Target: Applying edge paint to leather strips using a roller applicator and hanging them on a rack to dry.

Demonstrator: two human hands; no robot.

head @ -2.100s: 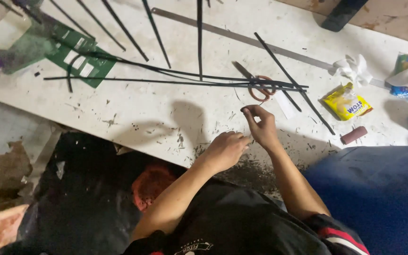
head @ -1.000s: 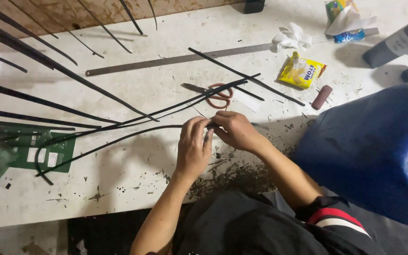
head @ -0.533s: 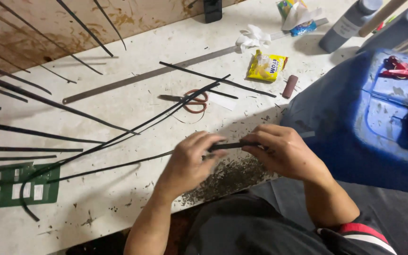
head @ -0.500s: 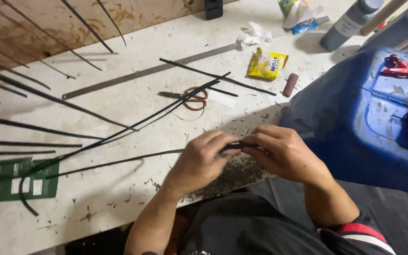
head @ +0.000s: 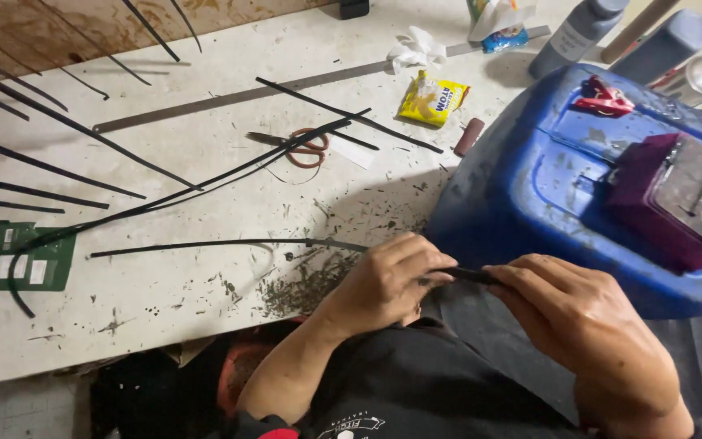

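Both hands have been pulled back off the table (head: 205,309) toward the lap since half a second ago, and more of the thin black strip (head: 229,243) is left trailing behind across it. Left hand (head: 383,280) and right hand (head: 587,325) are each pinched tight on the strip's near end, so it looks like it's being drawn along. Dark shavings (head: 302,280) are piled at the table edge, just beside the left hand.

Bright overhead light, soft shadows
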